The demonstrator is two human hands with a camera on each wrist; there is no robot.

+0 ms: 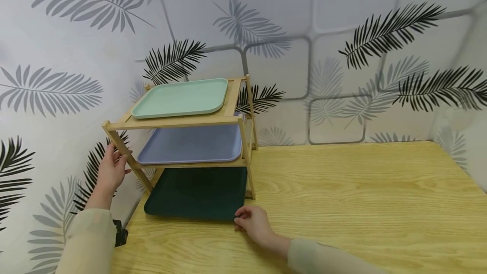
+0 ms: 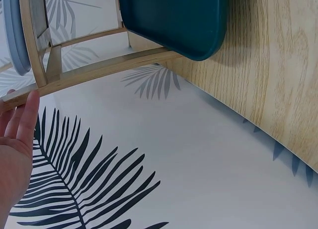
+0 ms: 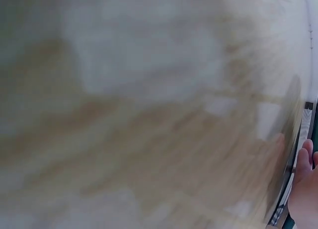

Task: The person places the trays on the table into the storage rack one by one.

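A wooden three-tier rack (image 1: 175, 124) stands toward the left of the table. My left hand (image 1: 111, 171) grips its left front post about halfway up; in the left wrist view the fingers (image 2: 29, 117) lie against the wood. On the bottom level sits a dark green tray (image 1: 198, 193), its front edge sticking out of the rack. My right hand (image 1: 254, 223) pinches that tray's front right corner, low over the table. A mint green tray (image 1: 182, 98) lies on the top level and a lavender-blue tray (image 1: 192, 143) on the middle one. The right wrist view is mostly blurred tabletop.
The light wood-grain table (image 1: 354, 198) stretches to the right of the rack. A wall with a leaf pattern (image 1: 274, 24) stands close behind the rack and along its left side. A black strap piece (image 1: 120, 232) sits on my left wrist.
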